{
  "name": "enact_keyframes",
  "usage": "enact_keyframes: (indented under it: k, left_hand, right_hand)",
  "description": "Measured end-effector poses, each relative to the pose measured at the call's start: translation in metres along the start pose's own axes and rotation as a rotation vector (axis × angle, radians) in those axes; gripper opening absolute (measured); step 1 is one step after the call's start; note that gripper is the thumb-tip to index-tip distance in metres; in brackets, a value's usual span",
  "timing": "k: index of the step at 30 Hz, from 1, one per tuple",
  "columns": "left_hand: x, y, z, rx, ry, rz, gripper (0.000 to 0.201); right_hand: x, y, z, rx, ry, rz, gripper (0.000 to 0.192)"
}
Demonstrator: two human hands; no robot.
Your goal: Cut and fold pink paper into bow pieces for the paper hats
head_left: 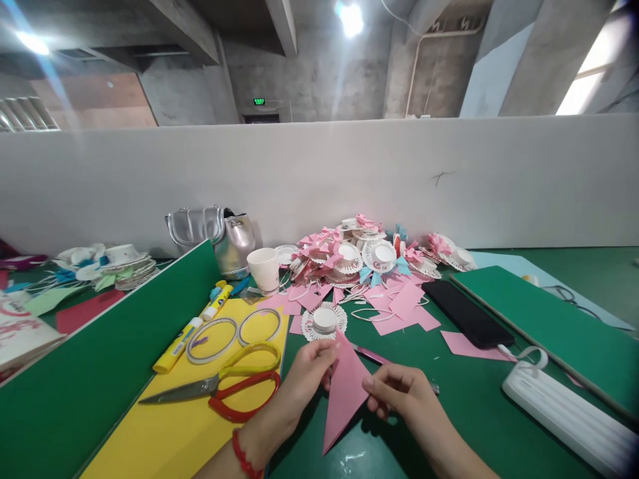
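- While both hands grip it, the pink paper triangle (344,392) sits at 6 o'clock of the view, folded and pointing down toward the person.
- Left hand (310,371): closed on the triangle's upper left edge; red cord at the wrist.
- Right hand (399,392): pinched on its right edge.
- Done, by the look of it: a heap of finished paper hats (372,256) with pink bows at 12 o'clock; one undecorated doily hat (324,320) just above the hands.
- Left: loose pink sheets (399,306) not yet folded; the count cannot be told.
- Surface (464,406): green; yellow sheet (164,426) at 8 o'clock carrying scissors (224,389), glue stick (177,346), two rings.
- At 3 o'clock: black phone (466,314), white power strip (564,412).
- At 11 o'clock: paper cup (264,269), silver bag (214,236).
- Room: grey partition, concrete ceiling, bright lamps.
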State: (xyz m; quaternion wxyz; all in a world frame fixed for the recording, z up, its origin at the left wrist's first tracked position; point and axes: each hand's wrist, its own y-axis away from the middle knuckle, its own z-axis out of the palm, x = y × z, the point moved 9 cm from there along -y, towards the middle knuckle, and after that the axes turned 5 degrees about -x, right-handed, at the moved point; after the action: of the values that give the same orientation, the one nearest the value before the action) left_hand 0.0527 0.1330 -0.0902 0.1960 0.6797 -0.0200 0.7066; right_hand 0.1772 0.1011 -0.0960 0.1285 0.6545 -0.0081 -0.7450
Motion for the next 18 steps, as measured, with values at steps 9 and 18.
enact_keyframes:
  k: [9, 18]
  left_hand:
    - [0.022, 0.007, -0.002, 0.104, -0.034, 0.154, 0.028]
    - [0.044, 0.012, -0.019, 0.294, -0.260, 0.312, 0.023]
  right_hand:
    - [0.004, 0.000, 0.007, -0.050, -0.037, 0.005, 0.030]
    - [0.016, -0.001, 0.018, -0.082, -0.052, 0.043, 0.035]
